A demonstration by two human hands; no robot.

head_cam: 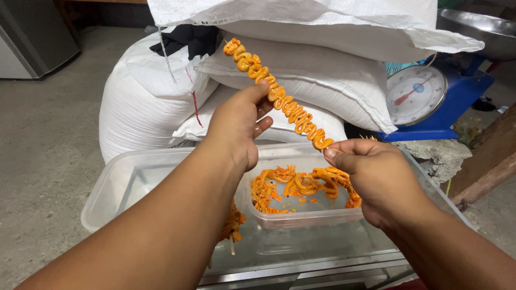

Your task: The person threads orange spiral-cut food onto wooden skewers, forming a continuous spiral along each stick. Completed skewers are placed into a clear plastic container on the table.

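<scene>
- The skewer (279,96) of orange coiled strips is held tilted above the small plastic tub (306,215).
- The right hand (376,177) has its fingers pinched shut on the lower end.
- The left hand (236,126) has its fingers closed around the middle.
- The tub sits inside a large clear container (118,188); white sacks (150,102) and a blue scale (424,99) stand behind.

A storeroom or market back room — stacked white woven sacks (161,102), blue dial scale (424,99), bare concrete floor (48,156).
</scene>
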